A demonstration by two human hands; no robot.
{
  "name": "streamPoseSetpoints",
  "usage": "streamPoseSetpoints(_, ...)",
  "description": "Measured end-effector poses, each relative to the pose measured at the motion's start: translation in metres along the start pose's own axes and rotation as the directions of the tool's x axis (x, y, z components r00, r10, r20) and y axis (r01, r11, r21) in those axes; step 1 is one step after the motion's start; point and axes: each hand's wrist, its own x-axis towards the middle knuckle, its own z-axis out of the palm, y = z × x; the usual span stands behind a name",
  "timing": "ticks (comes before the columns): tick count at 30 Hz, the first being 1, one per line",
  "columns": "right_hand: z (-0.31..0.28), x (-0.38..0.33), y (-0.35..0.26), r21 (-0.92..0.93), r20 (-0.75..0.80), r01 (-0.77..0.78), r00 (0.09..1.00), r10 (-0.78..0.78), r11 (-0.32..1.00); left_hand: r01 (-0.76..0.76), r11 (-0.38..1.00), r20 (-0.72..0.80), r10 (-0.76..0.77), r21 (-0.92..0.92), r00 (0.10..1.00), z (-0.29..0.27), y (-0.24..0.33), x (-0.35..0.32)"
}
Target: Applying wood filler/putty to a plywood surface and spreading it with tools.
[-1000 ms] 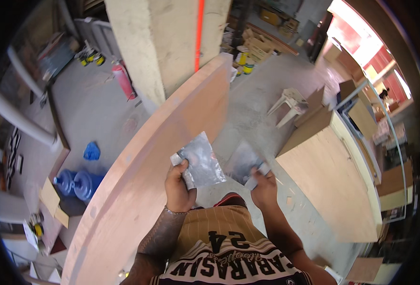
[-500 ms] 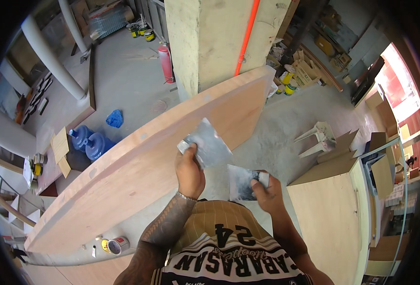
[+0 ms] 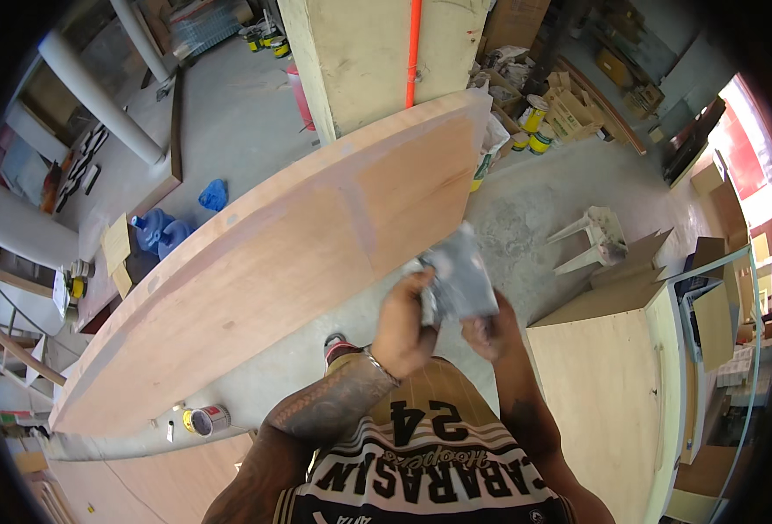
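My left hand (image 3: 401,321) is closed on the edge of a flat, square metal putty spreader (image 3: 463,275) smeared with grey. Right beside it my right hand (image 3: 488,332) is closed on a second spreader, now mostly hidden behind the first. The two blades overlap in front of my body. To the left and beyond my hands stands a long curved wooden panel (image 3: 255,262), with greyish filler streaks on its face and along its rounded top edge.
A concrete pillar (image 3: 377,61) with an orange pipe (image 3: 414,52) rises behind the panel. A dirty white stool (image 3: 600,237) lies on the floor at right, near a plywood cabinet (image 3: 596,375). An opened can (image 3: 209,420) stands lower left. Blue water jugs (image 3: 159,231) sit beyond the panel.
My left hand has swung right and its spreader now overlaps the one in my right hand. Before, the two were apart. The view has shifted slightly, and a foot shows below the panel.
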Motion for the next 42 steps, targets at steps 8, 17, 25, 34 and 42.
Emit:
streamPoseSetpoints(8,0.055,-0.017,0.040,-0.489,-0.457,0.379,0.656,-0.600,0.786,-0.653,0.725,-0.093,0.682,0.219,0.726,-0.026,-0.002,-0.007)
streamPoseSetpoints(17,0.057,-0.009,0.060,-0.705,-0.208,0.424,0.643,-0.738,0.568,-0.662,0.456,0.097,0.777,0.594,0.622,-0.054,-0.020,-0.035)
streamPoseSetpoints(25,0.067,-0.031,0.033,-0.931,0.180,0.365,0.513,-0.839,0.024,-0.214,0.342,0.199,0.079,0.915,0.977,-0.096,0.023,-0.058)
streamPoseSetpoints(34,0.050,-0.032,0.037,-0.671,0.616,0.325,0.744,-0.257,-0.667,0.003,0.999,-0.097,-0.006,-0.033,0.995,-0.098,0.005,-0.032)
streamPoseSetpoints(42,0.018,-0.001,0.038,-0.559,-0.311,0.165,0.867,-0.390,0.813,-0.505,0.659,-0.134,0.671,0.558,0.729,-0.117,0.010,-0.015)
